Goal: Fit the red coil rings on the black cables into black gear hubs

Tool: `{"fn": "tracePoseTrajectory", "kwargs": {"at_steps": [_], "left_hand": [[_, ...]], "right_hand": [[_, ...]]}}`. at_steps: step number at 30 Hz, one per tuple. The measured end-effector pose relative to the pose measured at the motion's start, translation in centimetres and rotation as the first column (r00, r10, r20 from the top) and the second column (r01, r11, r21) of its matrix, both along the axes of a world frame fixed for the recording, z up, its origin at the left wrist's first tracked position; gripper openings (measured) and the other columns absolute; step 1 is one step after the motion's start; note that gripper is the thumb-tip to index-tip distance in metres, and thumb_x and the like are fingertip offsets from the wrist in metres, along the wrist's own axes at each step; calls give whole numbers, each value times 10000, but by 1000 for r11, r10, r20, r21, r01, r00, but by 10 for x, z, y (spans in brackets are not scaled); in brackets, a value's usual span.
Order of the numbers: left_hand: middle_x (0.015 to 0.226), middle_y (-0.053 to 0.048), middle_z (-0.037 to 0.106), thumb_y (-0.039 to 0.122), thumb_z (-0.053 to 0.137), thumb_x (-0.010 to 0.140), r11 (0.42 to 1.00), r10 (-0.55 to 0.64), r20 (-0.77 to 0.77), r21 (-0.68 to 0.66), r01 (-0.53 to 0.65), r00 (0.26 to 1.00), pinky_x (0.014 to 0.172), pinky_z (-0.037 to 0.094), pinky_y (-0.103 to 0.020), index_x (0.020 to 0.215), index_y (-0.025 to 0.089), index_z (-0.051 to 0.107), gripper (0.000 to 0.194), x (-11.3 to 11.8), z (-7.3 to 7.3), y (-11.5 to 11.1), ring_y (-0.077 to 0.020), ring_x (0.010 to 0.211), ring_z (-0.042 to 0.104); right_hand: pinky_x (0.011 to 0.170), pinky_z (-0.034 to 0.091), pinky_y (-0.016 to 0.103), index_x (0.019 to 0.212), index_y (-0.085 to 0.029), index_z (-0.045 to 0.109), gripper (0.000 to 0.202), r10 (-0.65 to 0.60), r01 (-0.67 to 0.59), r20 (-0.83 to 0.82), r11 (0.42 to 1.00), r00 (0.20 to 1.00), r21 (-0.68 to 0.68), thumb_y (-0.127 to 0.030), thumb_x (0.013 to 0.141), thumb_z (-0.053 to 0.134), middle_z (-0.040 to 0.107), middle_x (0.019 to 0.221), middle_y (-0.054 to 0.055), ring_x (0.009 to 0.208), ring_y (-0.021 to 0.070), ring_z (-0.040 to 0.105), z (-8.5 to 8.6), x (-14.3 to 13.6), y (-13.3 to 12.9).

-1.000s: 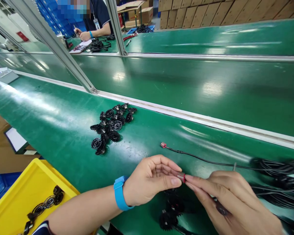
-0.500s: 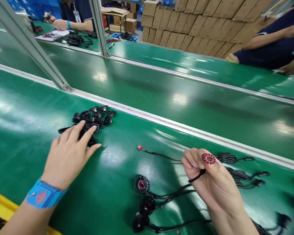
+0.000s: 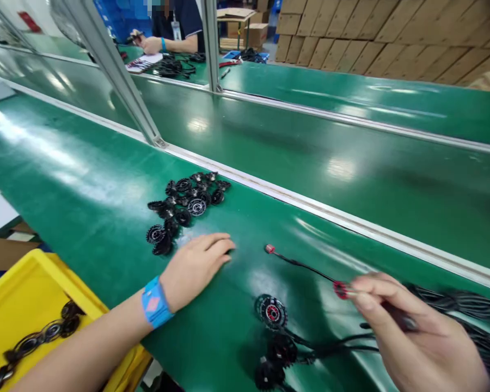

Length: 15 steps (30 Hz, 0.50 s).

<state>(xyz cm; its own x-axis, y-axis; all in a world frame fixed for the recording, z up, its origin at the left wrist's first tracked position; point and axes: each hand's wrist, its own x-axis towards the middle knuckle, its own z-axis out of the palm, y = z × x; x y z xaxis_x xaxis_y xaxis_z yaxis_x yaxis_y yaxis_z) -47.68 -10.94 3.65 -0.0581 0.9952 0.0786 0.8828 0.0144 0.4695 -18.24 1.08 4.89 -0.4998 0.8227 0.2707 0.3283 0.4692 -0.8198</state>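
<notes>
My right hand (image 3: 412,321) pinches a small red-ringed motor stator (image 3: 340,289) between thumb and forefinger, at the right of the bench. A thin black cable runs from near it to a pinkish-red stator (image 3: 270,249) lying on the green surface. My left hand (image 3: 198,267), in a blue wristband, hovers palm down over the bench with its fingers stretched out; its underside is hidden. Just behind it lies a pile of black toothed round housings (image 3: 183,201). Nearer me is a black housing with a red centre (image 3: 273,311), beside two more dark ones (image 3: 275,359) on cables.
Coiled black cables (image 3: 457,302) lie at the right. A yellow bin (image 3: 28,277) with black round parts stands at the lower left. Metal posts (image 3: 122,81) and a rail (image 3: 269,188) border the bench. Across it, a person (image 3: 179,32) sits working before stacked cartons (image 3: 371,38).
My left hand has left the housing pile and moved right. My right hand has turned and lowered, bringing the stator nearer the pinkish one. The view has swung left.
</notes>
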Motion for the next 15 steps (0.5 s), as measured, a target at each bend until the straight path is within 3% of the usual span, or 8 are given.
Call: {"fn": "tracePoseTrajectory", "kwargs": {"at_steps": [3,6,9,15], "left_hand": [[1100,-55,725,312,572,972,993,-89,392,-39,114,916,869,519,-291,1093,219,679,186,22,2,21,-178,951,679],[1026,-48,702,408,733,849,983,-67,552,-106,150,831,706,519,-261,1099,215,681,320,36,-7,35,-142,744,631],[1164,-70,646,358,812,763,979,-33,640,-133,153,768,666,528,-251,1091,208,677,385,46,-18,40,-113,704,603],[1008,-39,657,375,792,784,974,-39,624,-150,169,780,677,518,-262,1241,237,609,511,55,-19,40,-151,745,614]], "right_hand": [[642,447,307,1003,-259,687,116,90,-165,248,939,965,302,-334,945,619,674,848,4,708,167,597,1,-12,-3],[675,401,323,1022,-230,679,129,110,-264,329,843,938,469,-302,971,586,656,788,4,697,161,559,-1,-24,-2],[639,345,317,1001,-203,674,131,97,-289,361,798,928,529,-262,988,557,614,734,4,671,154,514,-7,-29,-2],[625,300,314,1006,-175,670,82,92,-333,410,752,907,569,-202,955,610,567,705,4,678,158,477,-22,-33,-5]]}}
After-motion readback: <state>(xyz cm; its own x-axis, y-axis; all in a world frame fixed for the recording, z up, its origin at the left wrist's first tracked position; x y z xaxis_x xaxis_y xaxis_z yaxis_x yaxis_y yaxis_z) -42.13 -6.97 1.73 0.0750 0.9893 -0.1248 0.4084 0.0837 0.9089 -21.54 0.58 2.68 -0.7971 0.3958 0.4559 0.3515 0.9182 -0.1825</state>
